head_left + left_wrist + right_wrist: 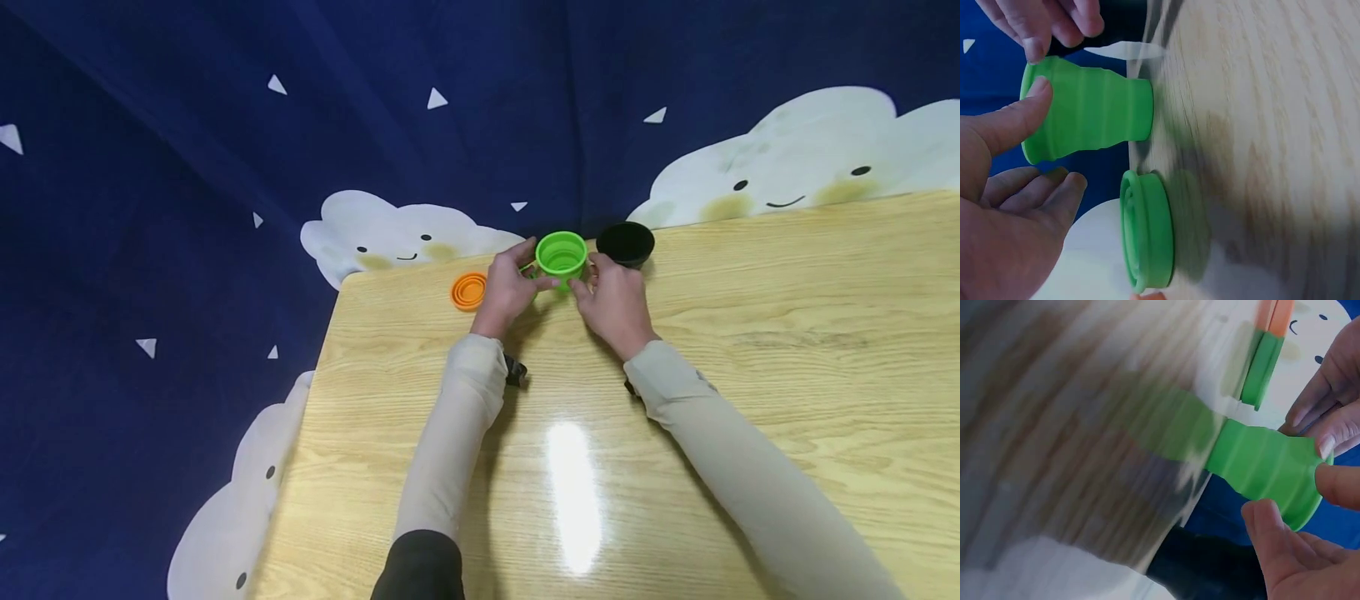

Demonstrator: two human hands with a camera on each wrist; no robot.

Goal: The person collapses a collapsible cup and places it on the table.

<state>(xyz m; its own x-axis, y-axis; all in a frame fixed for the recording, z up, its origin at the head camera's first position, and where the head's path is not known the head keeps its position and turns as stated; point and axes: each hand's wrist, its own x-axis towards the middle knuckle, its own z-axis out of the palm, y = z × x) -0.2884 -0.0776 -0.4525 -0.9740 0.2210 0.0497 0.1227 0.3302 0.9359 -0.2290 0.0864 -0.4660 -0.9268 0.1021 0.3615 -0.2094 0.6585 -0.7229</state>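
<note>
A green collapsible cup (561, 253) stands extended and upright on the table, its ridged wall (1088, 109) narrowing toward the base. My left hand (510, 287) holds it from the left, thumb against the wall just below the rim and fingers spread round the far side. From the right, my right hand (618, 304) holds the same rim between thumb and fingers (1266, 519). A second green collapsible cup (1157, 231), folded flat, sits left of the extended one, mostly hidden by my left hand in the head view.
An orange collapsible cup (469, 291), folded into rings, lies left of my left hand. A black cup (626, 242) stands by the far edge, right behind my right hand. Beyond the wooden table (787, 358) hangs a dark blue curtain (487, 125) with clouds.
</note>
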